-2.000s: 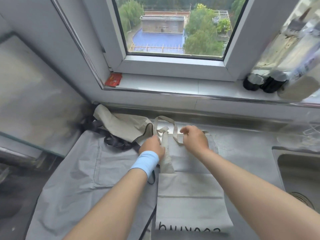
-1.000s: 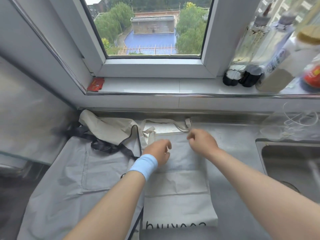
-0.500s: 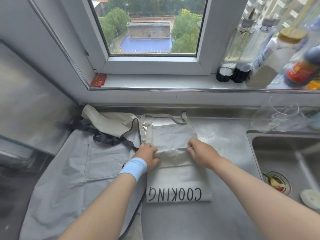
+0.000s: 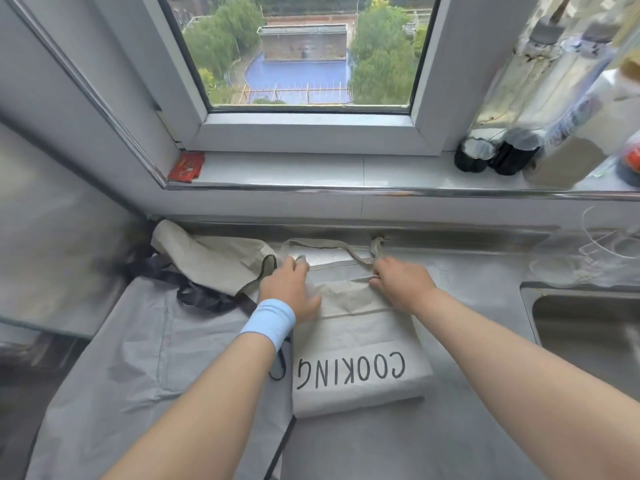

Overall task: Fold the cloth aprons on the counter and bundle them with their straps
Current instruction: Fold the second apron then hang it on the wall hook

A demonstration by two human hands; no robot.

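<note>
Cream apron (image 4: 360,362), head view: it is lying folded into a rectangle on the steel tabletop (image 4: 398,445), with its far edge under both hands. The right hand (image 4: 398,284) is curling its fingers (image 4: 377,273) and pinching a crease of the cloth. The left hand (image 4: 289,289) is resting on the far left corner, too blurred to tell its grip. The printed word COOKING is showing upside down. A strap (image 4: 322,242) is looping just beyond the hands. A grey apron (image 4: 121,358) is lying spread alongside on the left, a sink (image 4: 588,327) is sitting to the right, and bottles (image 4: 512,116) are standing on the windowsill (image 4: 311,171).
</note>
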